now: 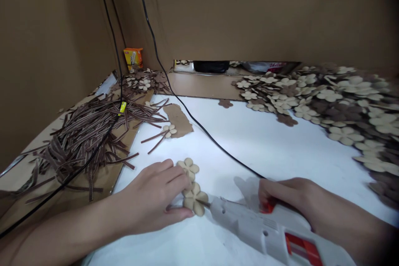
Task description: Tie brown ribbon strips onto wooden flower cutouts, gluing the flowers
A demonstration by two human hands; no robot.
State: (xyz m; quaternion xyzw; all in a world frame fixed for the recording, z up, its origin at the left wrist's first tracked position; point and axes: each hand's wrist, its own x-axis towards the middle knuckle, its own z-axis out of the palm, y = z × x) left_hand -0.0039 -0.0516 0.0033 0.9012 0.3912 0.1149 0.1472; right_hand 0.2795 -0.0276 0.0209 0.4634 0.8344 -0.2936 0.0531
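My left hand [154, 197] rests on the white table [264, 145], its fingers pinching a beige flower-shaped cutout [195, 199]. A second beige flower cutout [188, 168] lies just beyond my fingertips. My right hand [291, 195] grips a white glue gun [264, 228] with an orange trigger. The gun's nozzle touches the right side of the held flower. Its black cord [199, 126] runs across the table and up the back wall.
A big heap of beige and brown flower cutouts [336, 104] fills the right side. Several dark brown strips [90, 133] are piled on cardboard at the left. One flower on a cardboard scrap [176, 122] lies mid-table. Cardboard walls enclose the space; an orange box [133, 57] stands in the corner.
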